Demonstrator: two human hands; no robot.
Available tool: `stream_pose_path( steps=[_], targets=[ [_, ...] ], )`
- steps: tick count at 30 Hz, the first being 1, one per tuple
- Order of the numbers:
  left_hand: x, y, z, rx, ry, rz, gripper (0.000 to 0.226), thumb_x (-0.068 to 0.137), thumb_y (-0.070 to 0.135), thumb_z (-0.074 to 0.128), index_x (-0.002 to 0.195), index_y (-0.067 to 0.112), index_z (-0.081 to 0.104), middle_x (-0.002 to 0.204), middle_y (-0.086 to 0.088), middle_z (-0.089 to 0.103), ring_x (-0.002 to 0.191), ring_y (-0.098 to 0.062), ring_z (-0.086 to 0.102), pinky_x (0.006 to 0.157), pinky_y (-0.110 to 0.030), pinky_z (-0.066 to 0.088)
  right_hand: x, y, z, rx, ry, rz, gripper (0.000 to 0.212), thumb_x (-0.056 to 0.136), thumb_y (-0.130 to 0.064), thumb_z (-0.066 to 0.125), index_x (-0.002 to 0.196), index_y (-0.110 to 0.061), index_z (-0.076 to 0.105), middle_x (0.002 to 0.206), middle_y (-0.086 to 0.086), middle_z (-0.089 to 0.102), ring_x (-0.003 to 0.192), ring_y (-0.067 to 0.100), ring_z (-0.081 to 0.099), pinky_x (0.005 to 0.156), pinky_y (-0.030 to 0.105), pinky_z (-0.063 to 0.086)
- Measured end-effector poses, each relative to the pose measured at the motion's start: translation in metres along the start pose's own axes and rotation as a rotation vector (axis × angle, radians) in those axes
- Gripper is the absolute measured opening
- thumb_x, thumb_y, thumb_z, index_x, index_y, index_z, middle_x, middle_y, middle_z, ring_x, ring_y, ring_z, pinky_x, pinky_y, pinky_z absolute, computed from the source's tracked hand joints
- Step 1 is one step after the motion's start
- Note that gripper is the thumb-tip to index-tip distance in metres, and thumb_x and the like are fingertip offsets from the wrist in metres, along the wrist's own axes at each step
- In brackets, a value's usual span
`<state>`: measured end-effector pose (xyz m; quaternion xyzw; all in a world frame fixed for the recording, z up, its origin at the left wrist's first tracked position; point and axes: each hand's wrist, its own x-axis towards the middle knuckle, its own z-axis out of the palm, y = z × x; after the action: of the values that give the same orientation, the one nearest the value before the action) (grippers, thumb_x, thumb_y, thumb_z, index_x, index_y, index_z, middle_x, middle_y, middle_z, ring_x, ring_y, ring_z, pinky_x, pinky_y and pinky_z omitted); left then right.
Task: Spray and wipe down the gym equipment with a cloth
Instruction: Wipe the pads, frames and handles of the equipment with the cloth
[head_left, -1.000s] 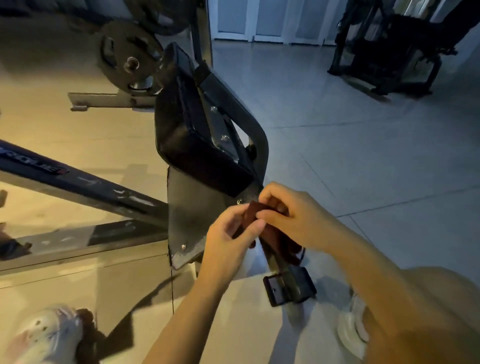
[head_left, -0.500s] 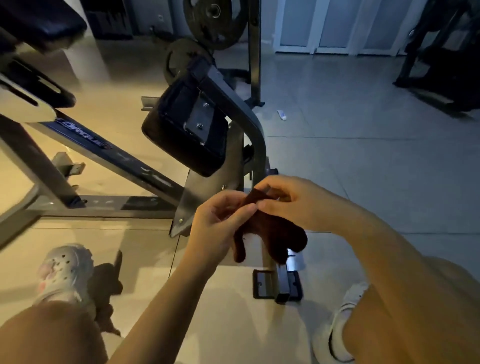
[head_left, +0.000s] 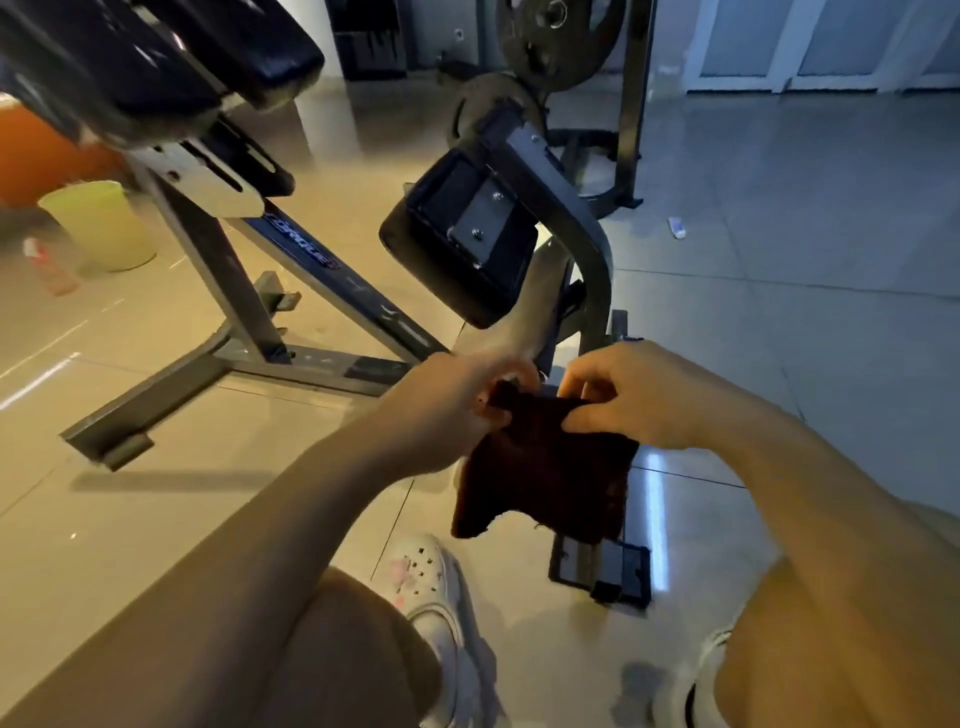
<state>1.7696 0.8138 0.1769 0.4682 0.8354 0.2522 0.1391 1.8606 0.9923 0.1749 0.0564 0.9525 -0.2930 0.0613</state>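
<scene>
Your left hand (head_left: 457, 397) and right hand (head_left: 631, 395) both pinch top edge of dark red cloth (head_left: 545, 475), hanging spread between them, just before black pad (head_left: 457, 249) of gym bench frame (head_left: 311, 260).

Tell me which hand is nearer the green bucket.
Left. The left hand grips the cloth on the side toward the green bucket; the right hand is farther away.

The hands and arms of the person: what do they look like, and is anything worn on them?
The left hand and the right hand are bare, with no gloves. Both forearms are bare up to the frame edge: no sleeves show. I can see no watch, ring or bracelet, though the light is dim.
</scene>
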Motion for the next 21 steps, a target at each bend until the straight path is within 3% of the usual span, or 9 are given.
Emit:
stream_pose_path(
  steps=[3,9,13,17,21],
  targets=[
    [0.013,0.003,0.010,0.180,-0.047,0.009,0.029,0.095,0.011,0.056,0.118,0.028,0.057,0.123,0.003,0.056,0.111,-0.010,0.053,0.082,-0.018,0.046,-0.005,0.007,0.000,-0.055,0.027,0.008,0.010,0.091,-0.029,0.065,0.094,-0.034,0.057,0.082,-0.018,0.054,0.079,0.003,0.056,0.067,0.011,0.041],
    [0.011,-0.004,0.010,-0.093,-0.049,-0.027,0.041,0.090,0.009,0.063,0.104,0.044,0.046,0.112,0.013,0.053,0.100,-0.004,0.054,0.077,-0.016,0.049,-0.031,0.027,-0.010,0.028,0.117,0.020,0.010,0.091,-0.030,0.065,0.095,-0.037,0.059,0.088,-0.015,0.062,0.082,0.003,0.060,0.067,0.012,0.044],
    [0.003,-0.001,0.014,-0.054,-0.143,0.056,0.041,0.093,0.011,0.058,0.103,0.049,0.045,0.113,0.017,0.052,0.103,-0.001,0.055,0.072,-0.011,0.048,-0.046,0.031,0.001,0.003,0.159,0.019,0.009,0.093,-0.026,0.063,0.100,-0.032,0.062,0.085,-0.015,0.061,0.080,0.003,0.059,0.067,0.011,0.041],
    [-0.002,0.004,0.014,-0.058,-0.256,0.120,0.040,0.095,0.010,0.055,0.110,0.046,0.047,0.108,0.028,0.046,0.097,0.014,0.048,0.076,-0.003,0.044,-0.052,0.027,0.008,0.003,0.235,0.024,0.008,0.093,-0.027,0.062,0.092,-0.034,0.059,0.080,-0.014,0.059,0.077,0.004,0.057,0.067,0.010,0.040],
    [-0.004,0.001,0.011,0.014,-0.242,0.134,0.026,0.093,0.016,0.060,0.103,0.038,0.051,0.109,0.018,0.049,0.106,-0.001,0.050,0.083,-0.011,0.042,-0.059,0.018,0.015,0.046,0.274,0.044,0.005,0.092,-0.030,0.064,0.088,-0.032,0.060,0.079,-0.013,0.059,0.071,0.003,0.055,0.062,0.010,0.036]
  ],
)
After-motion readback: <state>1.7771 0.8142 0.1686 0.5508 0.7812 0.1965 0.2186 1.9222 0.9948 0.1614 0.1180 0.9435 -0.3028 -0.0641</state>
